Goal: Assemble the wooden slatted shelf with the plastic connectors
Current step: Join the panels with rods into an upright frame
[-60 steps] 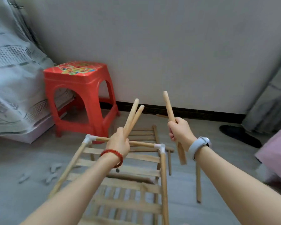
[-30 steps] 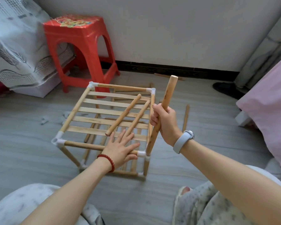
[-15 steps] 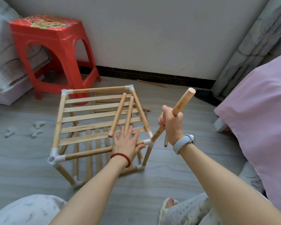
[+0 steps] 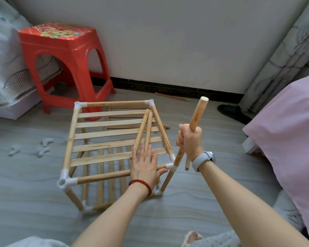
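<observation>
Wooden dowel in right hand, tip at corner connector.

bed cropped right, slipper half hidden

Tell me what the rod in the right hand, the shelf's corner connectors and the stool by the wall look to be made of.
Rod: apparently bare, unpainted wood; pale tan with a matte surface and a lighter cut end.
Corner connectors: likely white moulded plastic; smooth, slightly glossy, with round sockets.
Stool: probably red moulded plastic; it has shiny highlights, a one-piece shape and a printed picture on top.
</observation>
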A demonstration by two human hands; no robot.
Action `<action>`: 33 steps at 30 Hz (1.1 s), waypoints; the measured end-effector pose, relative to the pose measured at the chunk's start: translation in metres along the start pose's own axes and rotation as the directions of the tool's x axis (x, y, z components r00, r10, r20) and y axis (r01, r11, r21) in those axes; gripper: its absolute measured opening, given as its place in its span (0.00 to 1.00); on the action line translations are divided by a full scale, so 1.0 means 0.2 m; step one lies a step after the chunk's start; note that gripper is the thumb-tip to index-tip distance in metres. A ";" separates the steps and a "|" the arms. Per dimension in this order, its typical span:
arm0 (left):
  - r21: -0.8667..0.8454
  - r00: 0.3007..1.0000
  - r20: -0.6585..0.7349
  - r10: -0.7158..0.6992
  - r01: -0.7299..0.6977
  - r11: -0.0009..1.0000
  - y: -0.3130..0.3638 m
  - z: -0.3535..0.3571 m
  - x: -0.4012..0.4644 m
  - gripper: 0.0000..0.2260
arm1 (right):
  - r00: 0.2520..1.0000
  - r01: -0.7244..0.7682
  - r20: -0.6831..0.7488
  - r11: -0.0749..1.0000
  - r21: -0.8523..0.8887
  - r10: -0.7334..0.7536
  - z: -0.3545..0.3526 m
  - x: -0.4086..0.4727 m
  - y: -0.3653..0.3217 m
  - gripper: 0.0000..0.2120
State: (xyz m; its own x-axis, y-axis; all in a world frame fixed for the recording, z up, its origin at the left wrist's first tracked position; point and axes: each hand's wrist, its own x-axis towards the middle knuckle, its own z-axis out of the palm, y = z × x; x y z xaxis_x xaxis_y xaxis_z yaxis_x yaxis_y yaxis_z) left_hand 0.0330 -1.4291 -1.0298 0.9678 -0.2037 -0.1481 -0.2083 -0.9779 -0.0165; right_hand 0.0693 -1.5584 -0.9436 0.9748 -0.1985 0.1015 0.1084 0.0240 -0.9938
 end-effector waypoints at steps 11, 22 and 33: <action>-0.036 0.994 0.105 -0.036 0.040 0.999 -0.02 -0.02 0.01 0.33 | 0.980 0.004 -0.196 0.998 -0.062 -0.016 0.03 -0.06 0.03 0.22; -0.155 0.986 -0.169 -0.008 -0.018 0.988 -0.55 -0.53 -0.14 0.20 | 0.782 -0.607 -0.363 0.751 -0.260 0.507 0.26 -0.28 0.00 0.28; -0.516 0.892 -0.165 -0.422 0.286 0.808 -1.44 -0.31 -0.47 0.14 | 0.928 -0.119 0.228 0.814 -0.569 0.295 1.10 -0.34 -0.11 0.15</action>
State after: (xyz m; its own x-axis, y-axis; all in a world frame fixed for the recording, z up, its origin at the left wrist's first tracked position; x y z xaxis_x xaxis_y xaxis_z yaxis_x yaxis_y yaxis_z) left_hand 0.0104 -1.1308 -0.9505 0.9741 0.2230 0.0380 0.1819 -0.8721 0.4542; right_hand 0.0425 -1.3303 -0.9198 0.9809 0.0466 -0.1891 -0.1387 -0.5141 -0.8464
